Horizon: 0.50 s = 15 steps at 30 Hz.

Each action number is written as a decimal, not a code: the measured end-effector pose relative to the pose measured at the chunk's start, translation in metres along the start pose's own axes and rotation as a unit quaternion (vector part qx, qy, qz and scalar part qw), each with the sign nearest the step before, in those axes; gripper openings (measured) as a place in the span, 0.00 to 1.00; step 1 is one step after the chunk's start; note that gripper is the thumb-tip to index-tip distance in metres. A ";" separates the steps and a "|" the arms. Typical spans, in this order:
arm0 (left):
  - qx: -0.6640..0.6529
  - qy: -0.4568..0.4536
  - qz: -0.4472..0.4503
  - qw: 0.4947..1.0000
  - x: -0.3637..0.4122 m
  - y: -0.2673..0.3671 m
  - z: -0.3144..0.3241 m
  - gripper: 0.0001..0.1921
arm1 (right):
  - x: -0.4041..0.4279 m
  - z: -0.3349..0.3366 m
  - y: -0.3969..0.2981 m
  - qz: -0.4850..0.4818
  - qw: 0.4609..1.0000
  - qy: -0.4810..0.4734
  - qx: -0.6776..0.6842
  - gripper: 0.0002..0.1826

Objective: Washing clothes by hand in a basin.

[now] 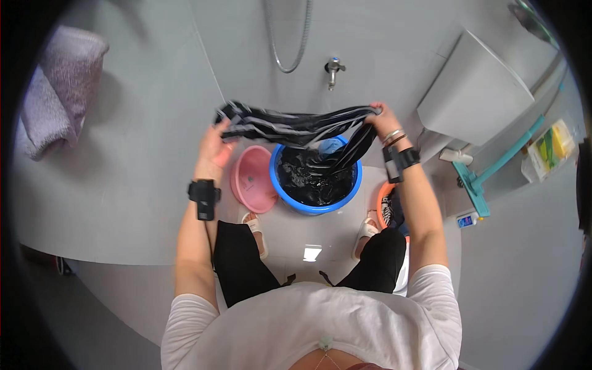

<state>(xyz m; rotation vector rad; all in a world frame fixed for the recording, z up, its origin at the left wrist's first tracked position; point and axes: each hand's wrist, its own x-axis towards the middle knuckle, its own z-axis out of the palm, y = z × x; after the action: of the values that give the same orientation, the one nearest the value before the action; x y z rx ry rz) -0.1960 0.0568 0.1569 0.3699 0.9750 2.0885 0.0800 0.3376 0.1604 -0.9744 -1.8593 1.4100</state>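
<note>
A wet black-and-white striped garment (300, 126) is stretched between my two hands. My left hand (219, 141) holds its bunched end at the left, and my right hand (384, 121) grips it at the right. Part of the cloth hangs from the right hand into the blue plastic basin (316, 210), which stands on the floor below. Dark water with some foam (296, 175) fills much of the basin, and a light blue item (331, 145) shows at its back edge. Both my wrists wear black strapped devices.
A pink basin (253, 180) stands left of the blue one. An orange basket (380, 208) with clothes is beside my right foot. Farther right are a teal squeegee (474, 182), a bottle (468, 220) and a toilet (476, 92). A tap (333, 71) and shower hose (291, 64) are ahead; towels (69, 88) hang left.
</note>
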 end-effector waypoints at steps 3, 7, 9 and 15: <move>0.022 -0.007 -0.139 0.990 -0.015 -0.077 -0.017 0.12 | 0.017 -0.002 -0.050 -0.041 0.992 -0.073 0.096 0.25; 0.188 0.020 -0.281 0.941 -0.026 -0.165 -0.054 0.26 | 0.026 0.025 -0.078 -0.022 0.991 -0.108 0.081 0.25; 0.197 -0.022 -0.311 0.929 -0.029 -0.176 -0.044 0.34 | 0.024 0.036 -0.070 -0.054 0.963 -0.146 -0.220 0.23; 0.406 -0.095 0.178 0.891 -0.054 -0.162 0.009 0.45 | -0.052 0.132 -0.054 -0.153 0.864 -0.367 -0.309 0.24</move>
<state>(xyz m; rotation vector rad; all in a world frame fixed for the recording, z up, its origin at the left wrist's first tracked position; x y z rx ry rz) -0.0696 0.0844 0.0450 1.2316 1.7307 1.7900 -0.0099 0.2160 0.1775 -0.3466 -2.9978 1.0596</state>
